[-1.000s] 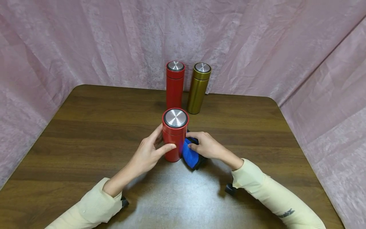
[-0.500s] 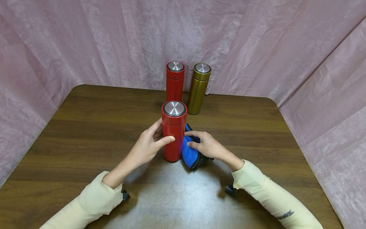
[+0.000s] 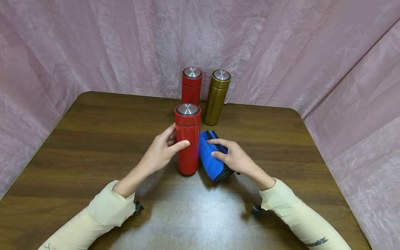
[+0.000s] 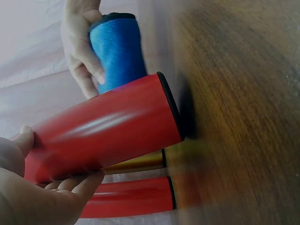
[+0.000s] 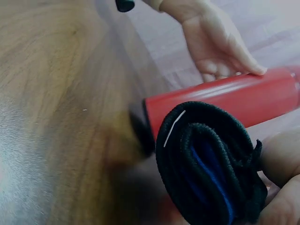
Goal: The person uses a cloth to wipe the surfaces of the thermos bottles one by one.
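A red thermos flask (image 3: 188, 146) with a silver lid top stands close to upright in the middle, its base close over the wooden table. My left hand (image 3: 160, 151) grips it from the left, thumb across its front and fingers behind. Just right of the flask, my right hand (image 3: 234, 156) holds a rolled blue cloth (image 3: 212, 163) with black edging. In the right wrist view the cloth's coiled end (image 5: 206, 164) faces the camera, with part of the right hand beside it. The left wrist view has the flask (image 4: 108, 126) in front of the cloth (image 4: 119, 51).
Behind the held flask stands a second red thermos flask (image 3: 192, 90), its lower part hidden. A gold thermos flask (image 3: 215, 100) is to its right. Pink curtains (image 3: 125, 45) hang behind and beside the brown wooden table (image 3: 93, 139).
My left hand has raised the red flask slightly and brought it a little left. My right hand has drawn the blue cloth to the right, and a gap now shows between the hand and flask.
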`<state>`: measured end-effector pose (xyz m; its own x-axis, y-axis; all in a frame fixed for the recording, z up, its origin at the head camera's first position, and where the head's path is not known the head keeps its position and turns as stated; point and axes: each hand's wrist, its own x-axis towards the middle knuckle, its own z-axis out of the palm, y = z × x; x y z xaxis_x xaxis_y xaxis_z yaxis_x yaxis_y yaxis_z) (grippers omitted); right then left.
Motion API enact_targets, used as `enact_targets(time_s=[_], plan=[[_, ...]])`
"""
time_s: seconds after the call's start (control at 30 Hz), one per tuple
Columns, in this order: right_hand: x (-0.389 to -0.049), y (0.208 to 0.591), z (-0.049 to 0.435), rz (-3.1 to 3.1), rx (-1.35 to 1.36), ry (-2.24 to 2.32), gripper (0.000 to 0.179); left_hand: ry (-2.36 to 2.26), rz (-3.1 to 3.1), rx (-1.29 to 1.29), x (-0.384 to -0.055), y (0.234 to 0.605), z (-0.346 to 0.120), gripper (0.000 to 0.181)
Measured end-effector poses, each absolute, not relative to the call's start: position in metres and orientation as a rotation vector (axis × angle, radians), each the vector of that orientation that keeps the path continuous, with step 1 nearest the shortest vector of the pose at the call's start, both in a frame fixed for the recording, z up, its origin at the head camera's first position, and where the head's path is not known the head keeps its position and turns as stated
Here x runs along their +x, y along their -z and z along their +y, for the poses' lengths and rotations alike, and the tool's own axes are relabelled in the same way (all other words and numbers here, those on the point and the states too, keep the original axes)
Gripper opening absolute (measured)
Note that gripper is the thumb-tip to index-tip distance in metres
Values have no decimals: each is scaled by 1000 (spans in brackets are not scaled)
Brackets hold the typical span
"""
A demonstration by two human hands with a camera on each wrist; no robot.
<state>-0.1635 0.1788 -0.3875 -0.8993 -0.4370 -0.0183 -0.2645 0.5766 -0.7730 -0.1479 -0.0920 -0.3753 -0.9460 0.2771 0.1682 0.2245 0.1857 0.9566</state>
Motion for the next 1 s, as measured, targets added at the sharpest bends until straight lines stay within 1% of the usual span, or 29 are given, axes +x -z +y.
enact_targets(time_s=[0.3, 0.63, 0.83, 1.0], plan=[[-146, 345, 194, 2619, -559, 1478, 43, -1931, 2379, 439, -153, 375, -93, 75], [-130, 314, 195, 2805, -836, 1631, 44, -1944, 2360, 408, -152, 376, -92, 75], [-126, 308, 185, 2834, -1072, 1754, 45, -1962, 2360, 424, -152, 375, -91, 74], [-130, 312, 174, 2848, -1176, 1816, 44, -1977, 2346, 425, -152, 374, -90, 74]])
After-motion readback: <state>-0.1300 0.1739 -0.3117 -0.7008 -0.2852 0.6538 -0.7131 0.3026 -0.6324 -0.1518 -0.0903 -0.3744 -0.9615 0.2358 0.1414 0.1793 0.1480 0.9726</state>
